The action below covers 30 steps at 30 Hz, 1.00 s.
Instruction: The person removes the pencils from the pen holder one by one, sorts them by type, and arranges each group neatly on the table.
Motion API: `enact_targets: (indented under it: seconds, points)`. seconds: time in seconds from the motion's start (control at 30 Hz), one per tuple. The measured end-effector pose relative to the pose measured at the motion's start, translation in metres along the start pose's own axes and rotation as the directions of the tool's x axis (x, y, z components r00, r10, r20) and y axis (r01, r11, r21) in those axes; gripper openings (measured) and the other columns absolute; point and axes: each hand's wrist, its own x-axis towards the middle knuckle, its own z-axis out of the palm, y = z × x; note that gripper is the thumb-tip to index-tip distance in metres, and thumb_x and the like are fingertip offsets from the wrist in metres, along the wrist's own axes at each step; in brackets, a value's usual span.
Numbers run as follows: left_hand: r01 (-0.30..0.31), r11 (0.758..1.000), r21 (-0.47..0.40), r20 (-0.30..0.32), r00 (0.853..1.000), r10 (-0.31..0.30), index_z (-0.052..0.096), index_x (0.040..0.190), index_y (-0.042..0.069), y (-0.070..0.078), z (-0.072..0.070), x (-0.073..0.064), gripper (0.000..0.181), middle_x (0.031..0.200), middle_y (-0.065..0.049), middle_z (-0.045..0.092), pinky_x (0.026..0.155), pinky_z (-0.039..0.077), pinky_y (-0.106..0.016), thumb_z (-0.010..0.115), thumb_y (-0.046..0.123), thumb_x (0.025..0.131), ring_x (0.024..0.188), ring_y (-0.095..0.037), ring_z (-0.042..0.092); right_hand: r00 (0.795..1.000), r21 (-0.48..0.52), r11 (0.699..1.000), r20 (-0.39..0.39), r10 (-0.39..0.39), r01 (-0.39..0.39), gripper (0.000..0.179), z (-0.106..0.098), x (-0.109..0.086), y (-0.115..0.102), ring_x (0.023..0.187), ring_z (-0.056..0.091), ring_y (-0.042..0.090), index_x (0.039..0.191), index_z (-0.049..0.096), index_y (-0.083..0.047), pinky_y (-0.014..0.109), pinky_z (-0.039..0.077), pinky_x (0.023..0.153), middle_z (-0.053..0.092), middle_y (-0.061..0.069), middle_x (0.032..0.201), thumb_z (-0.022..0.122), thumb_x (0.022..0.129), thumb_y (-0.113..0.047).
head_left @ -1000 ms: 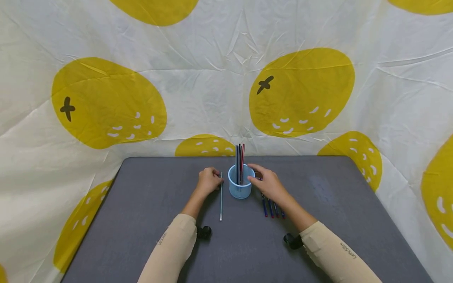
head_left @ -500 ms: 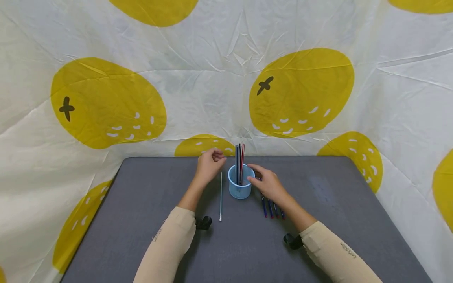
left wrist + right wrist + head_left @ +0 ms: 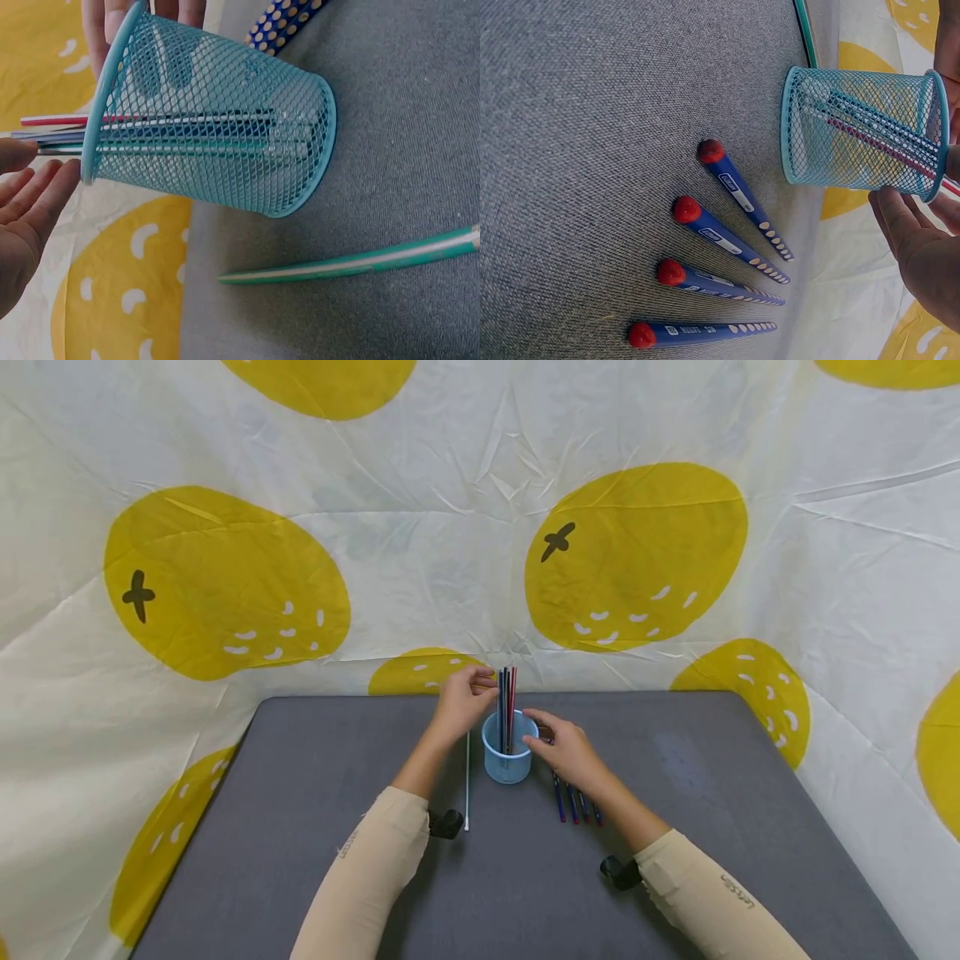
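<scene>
A light-blue mesh pencil cup (image 3: 507, 768) stands upright on the table, with several thin pencils (image 3: 506, 706) leaning in it, dark, green and red ones among them. My right hand (image 3: 567, 750) holds the cup by the right side of its rim. At the pencils' upper ends is my left hand (image 3: 461, 703), thumb and fingers apart; the left wrist view has the thumb (image 3: 13, 155) right by the pencil ends, and whether it presses on them is unclear. Left of the cup lies a single green-and-white striped pencil (image 3: 360, 262), below my left hand.
Several blue pencils (image 3: 735, 244) with red ends and dimpled grips lie fanned out on the grey table (image 3: 315, 827), right of the cup and partly under my right hand. A white cloth (image 3: 420, 568) with yellow fruit shapes hangs behind the table's far edge.
My left hand has left the striped pencil on the table, risen, and moved right to the upper ends of the pencils in the cup. My right hand stays at the cup's rim.
</scene>
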Motion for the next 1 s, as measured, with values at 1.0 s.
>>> enact_targets:
  seconds: [1.0]
  points:
    - [-0.081,0.997,0.015,-0.083,0.993,0.082,0.067,0.114,-0.005,0.037,-0.012,0.0,0.02,0.101,-0.021,0.072,0.073,0.065,-0.032,0.07,0.0,0.095,0.088,-0.031,0.07,1.0,0.009,1.0,0.0,-0.005,0.005,0.049,0.0,0.001,0.001,0.118,0.069,0.04,0.147,0.057,-0.008,0.053,0.06,0.096,0.063,0.022,0.141,0.069,0.101,-0.019]
